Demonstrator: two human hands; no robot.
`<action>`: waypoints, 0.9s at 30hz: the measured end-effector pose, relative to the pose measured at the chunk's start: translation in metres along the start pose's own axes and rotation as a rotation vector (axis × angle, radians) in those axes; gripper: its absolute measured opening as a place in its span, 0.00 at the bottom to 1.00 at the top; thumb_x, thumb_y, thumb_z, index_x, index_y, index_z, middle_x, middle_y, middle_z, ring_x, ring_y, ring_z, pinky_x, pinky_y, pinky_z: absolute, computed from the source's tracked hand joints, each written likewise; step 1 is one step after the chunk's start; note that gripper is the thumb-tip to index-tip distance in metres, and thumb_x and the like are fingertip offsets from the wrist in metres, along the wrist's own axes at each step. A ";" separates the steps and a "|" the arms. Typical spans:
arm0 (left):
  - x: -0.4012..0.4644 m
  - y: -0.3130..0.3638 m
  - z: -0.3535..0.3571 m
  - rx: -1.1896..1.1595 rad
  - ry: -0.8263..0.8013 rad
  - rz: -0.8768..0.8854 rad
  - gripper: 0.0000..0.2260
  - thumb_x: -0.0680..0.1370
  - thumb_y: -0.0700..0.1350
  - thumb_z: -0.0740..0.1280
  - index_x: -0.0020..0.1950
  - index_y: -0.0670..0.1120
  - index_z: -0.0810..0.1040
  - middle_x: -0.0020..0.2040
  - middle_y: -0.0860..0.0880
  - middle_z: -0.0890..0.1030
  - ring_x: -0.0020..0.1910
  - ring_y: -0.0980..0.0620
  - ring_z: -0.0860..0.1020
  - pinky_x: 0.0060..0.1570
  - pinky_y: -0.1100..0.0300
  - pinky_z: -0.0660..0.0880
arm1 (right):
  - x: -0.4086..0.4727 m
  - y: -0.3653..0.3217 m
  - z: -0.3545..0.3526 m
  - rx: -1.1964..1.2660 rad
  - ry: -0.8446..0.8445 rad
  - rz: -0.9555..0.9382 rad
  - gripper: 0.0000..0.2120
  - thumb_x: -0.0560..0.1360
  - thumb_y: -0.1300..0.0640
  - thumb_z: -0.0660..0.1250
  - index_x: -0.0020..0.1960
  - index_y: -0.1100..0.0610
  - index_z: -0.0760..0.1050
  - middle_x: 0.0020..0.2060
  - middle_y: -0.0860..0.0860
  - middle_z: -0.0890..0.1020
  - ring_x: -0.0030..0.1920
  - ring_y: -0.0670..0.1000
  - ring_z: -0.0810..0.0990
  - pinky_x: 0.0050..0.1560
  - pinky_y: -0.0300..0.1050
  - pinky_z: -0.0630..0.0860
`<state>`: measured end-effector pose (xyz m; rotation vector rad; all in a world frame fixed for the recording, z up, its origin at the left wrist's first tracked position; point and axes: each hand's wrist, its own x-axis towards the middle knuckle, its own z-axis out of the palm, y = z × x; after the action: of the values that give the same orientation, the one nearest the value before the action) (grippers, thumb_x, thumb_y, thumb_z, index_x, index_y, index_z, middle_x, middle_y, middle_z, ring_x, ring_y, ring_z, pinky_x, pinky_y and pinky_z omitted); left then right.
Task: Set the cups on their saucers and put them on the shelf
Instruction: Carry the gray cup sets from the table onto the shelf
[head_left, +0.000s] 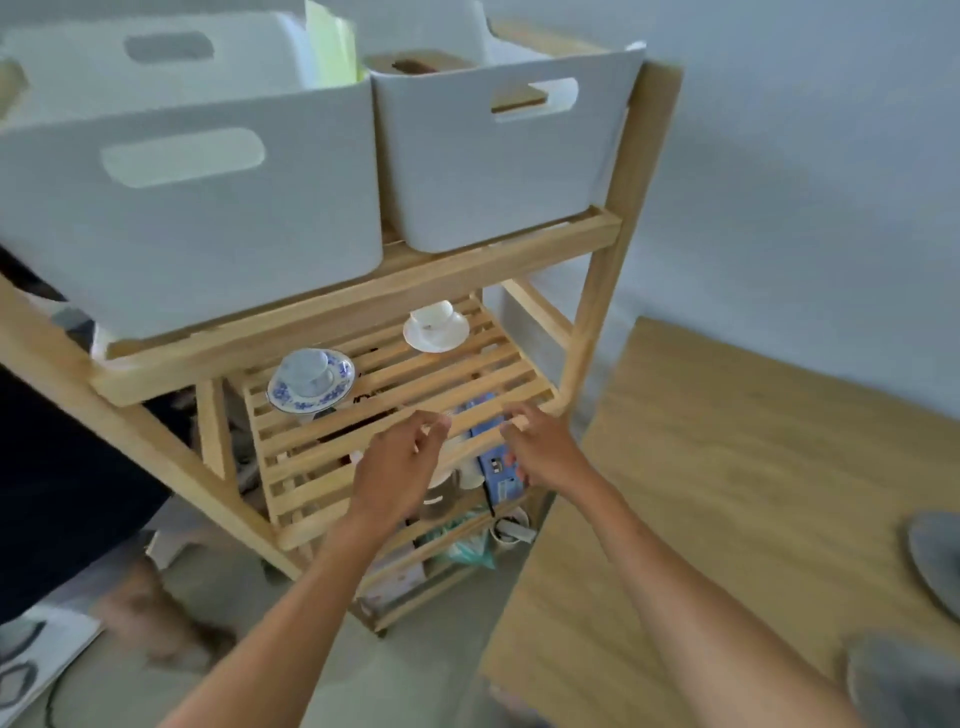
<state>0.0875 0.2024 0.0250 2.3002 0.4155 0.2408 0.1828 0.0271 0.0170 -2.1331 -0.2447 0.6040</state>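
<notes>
On the slatted middle shelf (415, 384) of a wooden rack stand two cup sets. A pale cup (306, 370) sits on a blue-patterned saucer (340, 387) at the left. A white cup (434, 313) sits on a white saucer (441, 338) further back, to the right. My left hand (397, 465) and my right hand (543, 449) hover side by side over the shelf's front edge. Both have loosely curled fingers and hold nothing. Neither touches a cup.
Two large white bins (182, 208) (498, 156) fill the top shelf. Below the slats lie a blue box (498, 467) and assorted clutter. A wooden table (753, 519) stands at the right with grey plates (935, 561) near its edge. A bare foot (156, 613) is at the lower left.
</notes>
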 end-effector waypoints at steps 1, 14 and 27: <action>-0.013 0.005 -0.003 -0.022 -0.018 0.017 0.16 0.81 0.63 0.55 0.56 0.57 0.78 0.41 0.54 0.81 0.41 0.52 0.79 0.43 0.54 0.75 | -0.018 0.001 0.003 0.041 0.026 0.005 0.16 0.83 0.50 0.59 0.70 0.47 0.71 0.31 0.49 0.82 0.24 0.46 0.77 0.32 0.45 0.76; -0.155 0.061 0.042 -0.229 -0.232 0.220 0.17 0.83 0.57 0.56 0.40 0.52 0.75 0.32 0.45 0.77 0.32 0.47 0.76 0.33 0.49 0.72 | -0.228 0.080 -0.011 0.507 0.448 0.110 0.13 0.83 0.57 0.61 0.65 0.49 0.77 0.32 0.51 0.81 0.25 0.47 0.75 0.26 0.39 0.70; -0.230 0.135 0.177 -0.238 -0.510 0.245 0.16 0.81 0.60 0.58 0.57 0.54 0.80 0.42 0.55 0.81 0.40 0.59 0.78 0.39 0.62 0.71 | -0.384 0.217 -0.076 0.611 0.761 0.279 0.12 0.84 0.58 0.62 0.60 0.45 0.80 0.30 0.50 0.80 0.26 0.48 0.75 0.25 0.39 0.70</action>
<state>-0.0434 -0.0875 -0.0085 2.0748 -0.1481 -0.1716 -0.1201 -0.3027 0.0071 -1.6510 0.5932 -0.0291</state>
